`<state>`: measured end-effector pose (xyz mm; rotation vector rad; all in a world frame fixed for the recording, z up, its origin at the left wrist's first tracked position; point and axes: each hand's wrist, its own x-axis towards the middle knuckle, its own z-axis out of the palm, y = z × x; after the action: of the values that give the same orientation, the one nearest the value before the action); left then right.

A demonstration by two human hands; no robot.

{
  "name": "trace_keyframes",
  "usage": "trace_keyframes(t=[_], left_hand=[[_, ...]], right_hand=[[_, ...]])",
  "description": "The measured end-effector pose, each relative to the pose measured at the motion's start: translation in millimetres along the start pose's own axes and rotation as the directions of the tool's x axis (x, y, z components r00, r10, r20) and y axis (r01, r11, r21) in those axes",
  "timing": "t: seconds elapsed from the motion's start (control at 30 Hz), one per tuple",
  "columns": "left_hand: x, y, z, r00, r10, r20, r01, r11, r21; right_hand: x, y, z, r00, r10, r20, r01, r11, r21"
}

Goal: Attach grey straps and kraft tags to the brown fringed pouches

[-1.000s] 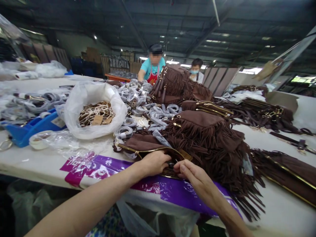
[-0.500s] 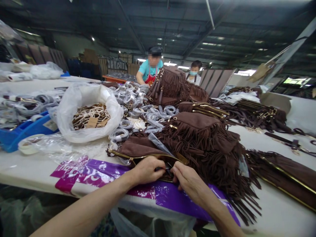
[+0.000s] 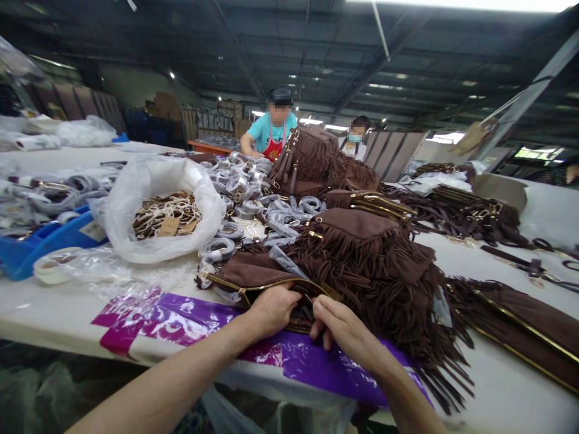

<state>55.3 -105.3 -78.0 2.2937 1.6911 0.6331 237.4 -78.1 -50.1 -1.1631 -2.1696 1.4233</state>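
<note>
A brown suede bag (image 3: 257,269) lies before me, its gold zipper (image 3: 226,279) undone and its mouth gaping toward me. My left hand (image 3: 274,308) reaches into the mouth with curled fingers; the fingertips are hidden inside. Close on its right, my right hand (image 3: 337,320) is closed at the opening, thumb and forefinger pinched together beside a small dark piece (image 3: 308,298) that I cannot make out. A plastic-wrapped strip (image 3: 287,260) lies across the bag's top. Long brown fringe (image 3: 384,289) spreads to the right, beneath a fringed bag panel (image 3: 362,222).
Left stands a clear plastic bag (image 3: 118,226) of corded tags, near a blue bin (image 3: 49,244) and tape roll (image 3: 56,268). Wrapped straps (image 3: 239,181) and more bags (image 3: 312,157) pile up behind. Purple plastic (image 3: 339,371) covers the table edge. Two people (image 3: 274,129) stand beyond.
My left hand has gone a little deeper into the bag's mouth, hiding its fingertips. The right hand has shifted slightly, its lower fingers lower. The person in turquoise has straightened somewhat.
</note>
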Motion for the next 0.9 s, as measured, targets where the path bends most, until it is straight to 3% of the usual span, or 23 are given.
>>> trace_keyframes(t=[0.17,0.33,0.4,0.47,0.6,0.9], left_hand=[[7,9,-0.7,0.994,-0.111,0.016,0.11,0.994,0.022],[16,12,-3.2,0.972,-0.235,0.033,0.235,0.972,-0.01],[19,13,-4.7,0.962,-0.271,0.045,0.272,0.962,-0.032],[21,14,-5.8,0.953,-0.297,0.061,0.3,0.952,-0.06],[22,16,-6.0,0.937,-0.34,0.083,0.347,0.932,-0.107],[20,17,-5.3,0.93,-0.361,0.064,0.366,0.909,-0.197]], right_hand=[[10,9,0,0.995,0.042,-0.095,-0.027,0.988,0.152],[9,10,-3,0.996,0.057,-0.073,-0.047,0.99,0.133],[9,7,-5,0.995,0.055,-0.084,-0.053,0.998,0.031],[9,4,-5,0.992,-0.014,-0.128,-0.011,0.982,-0.189],[13,2,0,0.966,-0.172,-0.194,0.035,0.829,-0.558],[19,-8,19,0.956,-0.053,-0.289,-0.186,0.652,-0.735]])
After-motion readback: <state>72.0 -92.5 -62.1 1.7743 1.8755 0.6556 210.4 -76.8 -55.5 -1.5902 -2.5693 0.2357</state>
